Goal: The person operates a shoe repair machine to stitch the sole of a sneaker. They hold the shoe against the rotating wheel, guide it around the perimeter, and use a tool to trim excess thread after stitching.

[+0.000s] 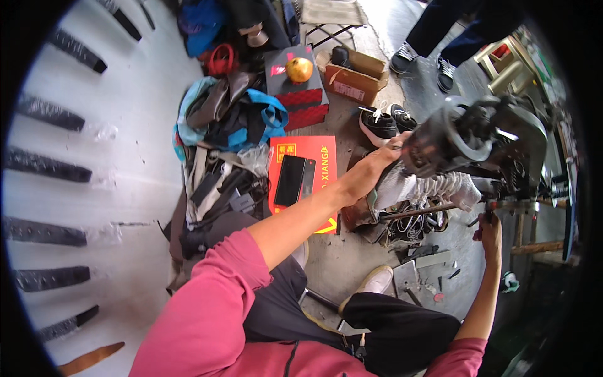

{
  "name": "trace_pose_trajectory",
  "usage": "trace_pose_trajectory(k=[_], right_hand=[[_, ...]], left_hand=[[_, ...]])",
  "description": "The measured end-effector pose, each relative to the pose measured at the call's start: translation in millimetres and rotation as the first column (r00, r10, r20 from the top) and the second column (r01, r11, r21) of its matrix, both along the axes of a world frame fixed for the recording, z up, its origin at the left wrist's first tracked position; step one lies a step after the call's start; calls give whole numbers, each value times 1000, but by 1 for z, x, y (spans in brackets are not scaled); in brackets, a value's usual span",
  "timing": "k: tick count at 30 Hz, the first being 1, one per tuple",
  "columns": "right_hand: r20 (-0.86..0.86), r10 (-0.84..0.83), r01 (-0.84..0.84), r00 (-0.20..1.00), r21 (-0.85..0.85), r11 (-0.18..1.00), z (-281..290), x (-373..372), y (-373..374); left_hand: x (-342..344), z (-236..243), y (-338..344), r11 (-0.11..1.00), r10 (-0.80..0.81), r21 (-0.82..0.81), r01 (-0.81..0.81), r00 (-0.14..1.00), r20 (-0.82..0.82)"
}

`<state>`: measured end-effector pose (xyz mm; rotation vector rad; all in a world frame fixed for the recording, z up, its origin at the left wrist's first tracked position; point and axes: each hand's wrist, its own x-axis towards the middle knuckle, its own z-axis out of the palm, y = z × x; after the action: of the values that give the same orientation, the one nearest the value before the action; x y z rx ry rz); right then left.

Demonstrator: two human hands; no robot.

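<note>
Above the grey floor [333, 264] looms a dark metal machine [532, 135], a flat red box [321, 164] well left of it. Just below the machine's drum [427, 151] sits a white laced shoe [443, 188], its long axis reaching from the nearer left hand [382, 158] toward the right hand [491, 230]. Both hands' fingers bend; whether either is clamped, I can't tell. Yellow lettering marks the box.

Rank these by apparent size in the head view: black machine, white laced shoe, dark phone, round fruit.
Largest to smallest:
Black machine, though nearness to the camera may enlarge it
White laced shoe, partly hidden
Dark phone
Round fruit
</note>
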<state>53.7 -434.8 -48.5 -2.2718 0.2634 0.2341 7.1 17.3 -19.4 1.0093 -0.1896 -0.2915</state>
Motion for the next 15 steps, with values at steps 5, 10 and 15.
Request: trace_pose_trajectory(k=[5,10,15], right_hand=[[-28,-4,5,1000,47,999,13,-2,12],[-28,1,-1,1000,5,1000,11,-2,10],[-20,-6,6,1000,9,1000,16,-5,16]], left_hand=[[1,-2,-4,993,31,-113,-22,996,80],[7,-17,-11,985,41,-170,-31,998,53],[9,-22,-11,997,80,-13,-78,986,144]])
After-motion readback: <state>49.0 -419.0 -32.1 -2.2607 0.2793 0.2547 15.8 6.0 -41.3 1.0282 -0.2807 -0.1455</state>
